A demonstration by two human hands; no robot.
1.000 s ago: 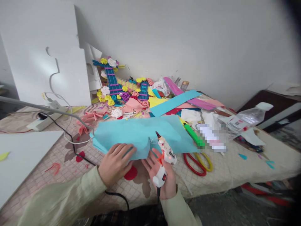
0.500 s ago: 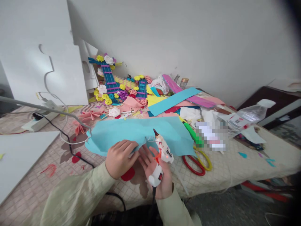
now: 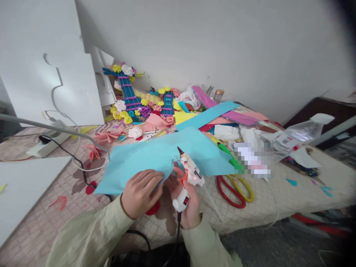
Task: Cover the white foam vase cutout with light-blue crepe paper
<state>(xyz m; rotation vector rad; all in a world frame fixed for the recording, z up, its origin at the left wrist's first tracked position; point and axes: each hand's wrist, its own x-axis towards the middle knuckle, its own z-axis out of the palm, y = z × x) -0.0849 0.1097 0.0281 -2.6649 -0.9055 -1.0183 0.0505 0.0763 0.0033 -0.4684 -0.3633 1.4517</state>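
Observation:
A wide sheet of light blue crepe paper (image 3: 144,154) spreads across the table in front of me. My left hand (image 3: 143,193) is closed on its near edge, fingers curled over the paper. In my right hand (image 3: 190,207) lies a white hot glue gun (image 3: 191,172) with an orange trigger, its dark nozzle tilted up and left above the sheet. A small red light glows on the gun's side. The fingers of my right hand also reach the paper's near edge, partly hidden behind the gun. A black cord runs down from its handle.
Scissors with red and yellow handles (image 3: 232,194) lie right of the paper. Behind it are paper-flower decorations (image 3: 129,98) and crepe strips (image 3: 208,115). A plastic bottle (image 3: 303,133) stands at right. A power strip (image 3: 50,137) with cables and a white board (image 3: 30,185) occupy the left.
The blue paper's left part has swung down toward me and its middle has risen slightly. Both hands keep their holds, and the glue gun has shifted slightly left.

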